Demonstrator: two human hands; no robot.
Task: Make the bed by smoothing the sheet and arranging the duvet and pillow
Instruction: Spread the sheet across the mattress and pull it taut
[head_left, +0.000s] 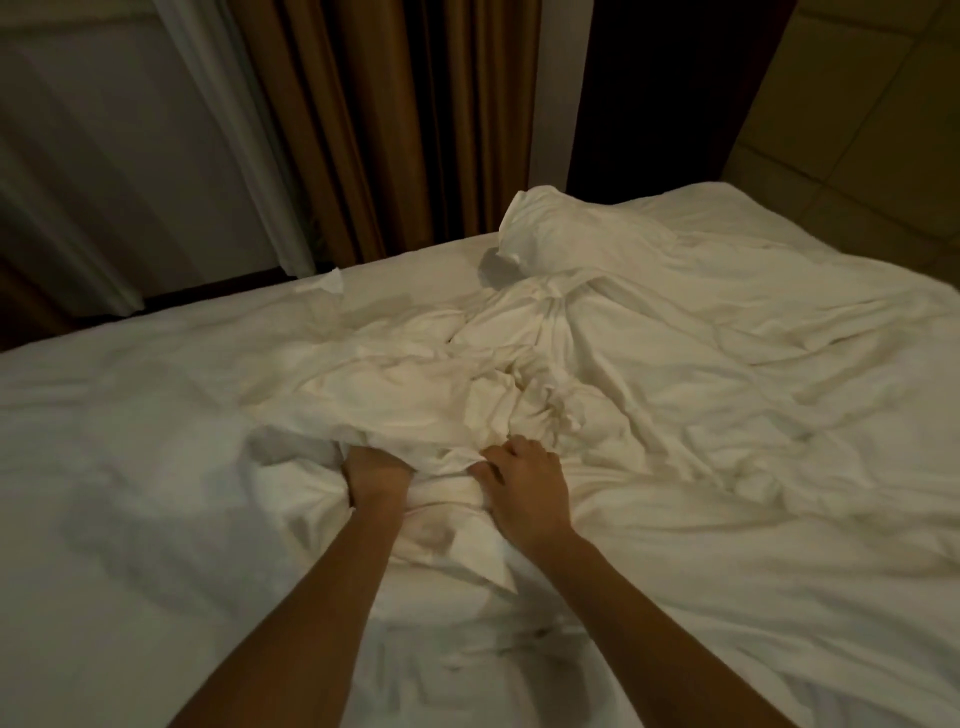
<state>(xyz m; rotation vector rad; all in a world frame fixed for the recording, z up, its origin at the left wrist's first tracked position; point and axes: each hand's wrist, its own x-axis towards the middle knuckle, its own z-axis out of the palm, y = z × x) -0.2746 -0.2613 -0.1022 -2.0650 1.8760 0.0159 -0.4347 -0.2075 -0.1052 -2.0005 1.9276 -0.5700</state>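
A crumpled white duvet (597, 364) lies bunched across the middle and right of the bed. The white sheet (130, 441) shows flat on the left side. My left hand (375, 470) is buried to the knuckles in a fold of the duvet, its fingers hidden by cloth. Just to the right of it, my right hand (524, 480) grips a bunch of the same duvet with curled fingers. A raised white lump (550, 223) stands at the bed's far edge; I cannot tell if it is a pillow or a duvet corner.
Brown curtains (395, 119) hang behind the far edge of the bed, with a pale sheer curtain (223, 130) to their left. A tiled wall (857, 104) stands at the back right. A dark gap runs along the bed's far left edge.
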